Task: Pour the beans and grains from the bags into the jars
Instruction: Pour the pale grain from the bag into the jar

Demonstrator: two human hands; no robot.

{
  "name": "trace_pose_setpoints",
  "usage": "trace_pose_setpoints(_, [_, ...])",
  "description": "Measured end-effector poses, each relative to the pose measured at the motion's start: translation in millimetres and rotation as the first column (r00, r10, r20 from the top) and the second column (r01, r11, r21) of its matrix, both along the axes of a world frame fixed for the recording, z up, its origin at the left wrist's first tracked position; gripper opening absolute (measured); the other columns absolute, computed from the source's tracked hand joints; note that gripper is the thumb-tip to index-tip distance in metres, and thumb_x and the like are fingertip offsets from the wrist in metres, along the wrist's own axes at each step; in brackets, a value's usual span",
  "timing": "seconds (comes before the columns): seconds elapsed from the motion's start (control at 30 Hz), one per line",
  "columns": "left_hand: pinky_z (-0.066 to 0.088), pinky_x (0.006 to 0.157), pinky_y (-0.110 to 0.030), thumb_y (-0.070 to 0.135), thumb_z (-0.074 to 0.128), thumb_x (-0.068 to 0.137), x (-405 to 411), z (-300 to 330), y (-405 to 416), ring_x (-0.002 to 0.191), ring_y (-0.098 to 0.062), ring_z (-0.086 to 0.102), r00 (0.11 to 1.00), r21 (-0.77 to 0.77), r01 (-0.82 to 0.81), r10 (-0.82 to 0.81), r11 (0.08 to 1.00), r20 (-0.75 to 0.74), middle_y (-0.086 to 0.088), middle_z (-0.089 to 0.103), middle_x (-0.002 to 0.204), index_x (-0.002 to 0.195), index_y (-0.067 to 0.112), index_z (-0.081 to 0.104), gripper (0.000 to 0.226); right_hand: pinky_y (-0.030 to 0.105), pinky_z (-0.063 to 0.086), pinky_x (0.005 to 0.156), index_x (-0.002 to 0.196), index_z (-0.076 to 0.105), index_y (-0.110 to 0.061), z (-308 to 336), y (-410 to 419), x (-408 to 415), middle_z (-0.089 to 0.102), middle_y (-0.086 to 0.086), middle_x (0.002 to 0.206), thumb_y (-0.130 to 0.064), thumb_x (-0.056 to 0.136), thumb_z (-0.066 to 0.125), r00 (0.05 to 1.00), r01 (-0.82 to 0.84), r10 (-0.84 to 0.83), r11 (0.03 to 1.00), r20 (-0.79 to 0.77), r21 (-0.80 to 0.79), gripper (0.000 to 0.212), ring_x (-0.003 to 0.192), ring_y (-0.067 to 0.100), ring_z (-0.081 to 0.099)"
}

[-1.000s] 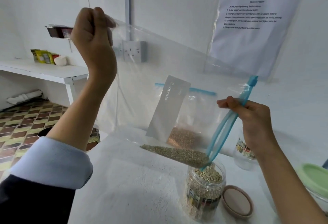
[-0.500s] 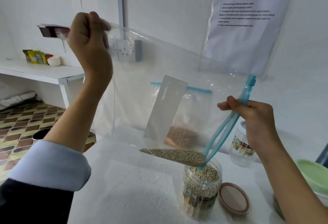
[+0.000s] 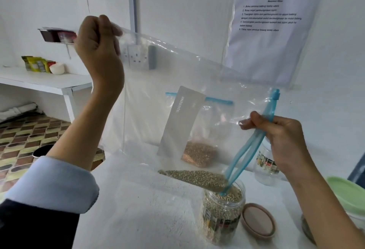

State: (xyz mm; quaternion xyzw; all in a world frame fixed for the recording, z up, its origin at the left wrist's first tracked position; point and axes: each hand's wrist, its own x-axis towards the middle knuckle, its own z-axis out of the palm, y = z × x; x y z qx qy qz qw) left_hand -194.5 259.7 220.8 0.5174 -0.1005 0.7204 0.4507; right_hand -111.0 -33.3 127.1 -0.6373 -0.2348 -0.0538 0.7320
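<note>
The limp, slippery clear bag (image 3: 177,94) hangs between the left hand (image 3: 98,51), fist clenched on its raised bottom corner, and the right hand (image 3: 276,136), pinching its blue zip below which grains slide into the jar (image 3: 221,215).

The sheet on the wall (image 3: 274,29) is headed "TASK & GOAL" above five numbered lines too blurred to read, and the labels on the jars are illegible.
</note>
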Motion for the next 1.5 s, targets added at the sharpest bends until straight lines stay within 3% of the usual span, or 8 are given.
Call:
trace_pose_setpoints(0.4, [0.027, 0.046, -0.017, 0.02, 0.043, 0.094, -1, 4, -3, 0.043, -0.005, 0.037, 0.999, 0.059, -0.037, 0.037, 0.998, -0.004, 0.015, 0.054, 0.056, 0.068, 0.02, 0.048, 0.027, 0.005, 0.044, 0.074, 0.074, 0.072, -0.002, -4, 6, -1, 0.074, -0.004, 0.071, -0.019, 0.082, 0.066, 1.0, -0.018, 0.018, 1.0, 0.01, 0.015, 0.019, 0.075, -0.002, 0.065])
trace_pose_setpoints(0.57, [0.026, 0.046, -0.019, 0.019, 0.044, 0.095, -4, 3, -2, 0.042, -0.006, 0.036, 1.0, 0.041, -0.023, 0.024, 0.999, -0.016, 0.015, 0.054, 0.055, 0.066, 0.019, 0.048, 0.029, 0.024, 0.045, 0.087, 0.068, 0.075, -0.01, -10, 8, 4, 0.074, 0.003, 0.074, -0.026, 0.078, 0.069, 1.0, 0.022, -0.021, 0.998, -0.021, 0.051, 0.019, 0.082, 0.012, 0.068])
trace_pose_setpoints(0.77, [0.034, 0.039, -0.02, 0.018, 0.042, 0.1, -11, -10, 6, 0.035, -0.009, 0.044, 0.93, 0.01, 0.03, -0.025, 0.999, -0.368, 0.008, 0.053, 0.045, 0.07, 0.012, 0.056, 0.034, 0.037, 0.047, 0.093, 0.065, 0.077, -0.019, -23, 6, 5, 0.075, 0.006, 0.077, -0.067, 0.043, 0.078, 1.0, -0.001, 0.002, 1.0, -0.021, 0.03, 0.052, 0.085, 0.025, 0.068])
trace_pose_setpoints(0.9, [0.044, 0.062, -0.026, 0.026, 0.037, 0.103, -18, -18, 15, 0.067, -0.013, 0.068, 0.81, 0.011, 0.069, -0.049, 0.998, -0.585, 0.006, 0.069, 0.073, 0.077, 0.019, 0.057, 0.033, 0.037, 0.049, 0.094, 0.063, 0.077, -0.023, -25, 5, 6, 0.074, 0.003, 0.074, -0.05, 0.055, 0.075, 0.998, -0.004, 0.007, 0.999, -0.055, 0.054, 0.028, 0.079, 0.018, 0.068])
trace_pose_setpoints(1.03, [0.045, 0.064, -0.02, 0.022, 0.035, 0.104, -22, -24, 16, 0.095, -0.025, 0.065, 0.734, 0.041, 0.177, -0.104, 0.983, -0.672, -0.007, 0.062, 0.103, 0.088, 0.024, 0.052, 0.024, 0.031, 0.048, 0.09, 0.069, 0.079, -0.024, -28, 4, 7, 0.075, 0.002, 0.075, -0.049, 0.056, 0.075, 0.998, -0.002, 0.006, 0.998, -0.061, 0.065, 0.028, 0.076, 0.014, 0.068])
trace_pose_setpoints(1.17, [0.049, 0.077, -0.038, 0.008, 0.057, 0.093, -26, -35, 29, 0.091, -0.02, 0.066, 0.605, 0.135, 0.255, -0.049, 0.957, -0.794, 0.002, 0.054, 0.109, 0.101, 0.037, 0.047, 0.031, 0.027, 0.048, 0.085, 0.068, 0.076, -0.014, -31, 1, 12, 0.074, 0.001, 0.073, -0.039, 0.065, 0.074, 0.996, 0.02, -0.014, 0.997, -0.094, 0.072, 0.025, 0.072, 0.011, 0.067])
trace_pose_setpoints(1.33, [0.045, 0.06, -0.019, -0.013, 0.056, 0.066, -29, -50, 43, 0.067, -0.006, 0.047, 0.626, 0.007, 0.448, -0.308, 0.894, -0.716, 0.009, 0.048, 0.09, 0.1, 0.035, 0.062, 0.06, 0.021, 0.053, 0.077, 0.063, 0.076, -0.019, -35, 0, 15, 0.075, 0.005, 0.081, -0.043, 0.061, 0.072, 0.998, 0.017, -0.014, 0.999, -0.064, 0.04, 0.024, 0.077, 0.017, 0.068])
trace_pose_setpoints(1.5, [0.052, 0.067, -0.015, -0.029, 0.05, 0.073, -24, -64, 44, 0.063, -0.007, 0.057, 0.724, -0.274, 0.322, -0.422, 0.906, -0.546, 0.004, 0.065, 0.09, 0.08, 0.017, 0.07, 0.051, 0.035, 0.05, 0.088, 0.064, 0.076, -0.016, -39, 4, 15, 0.074, 0.01, 0.082, -0.039, 0.066, 0.072, 0.999, 0.029, -0.028, 0.999, -0.037, 0.029, 0.024, 0.078, 0.02, 0.069])
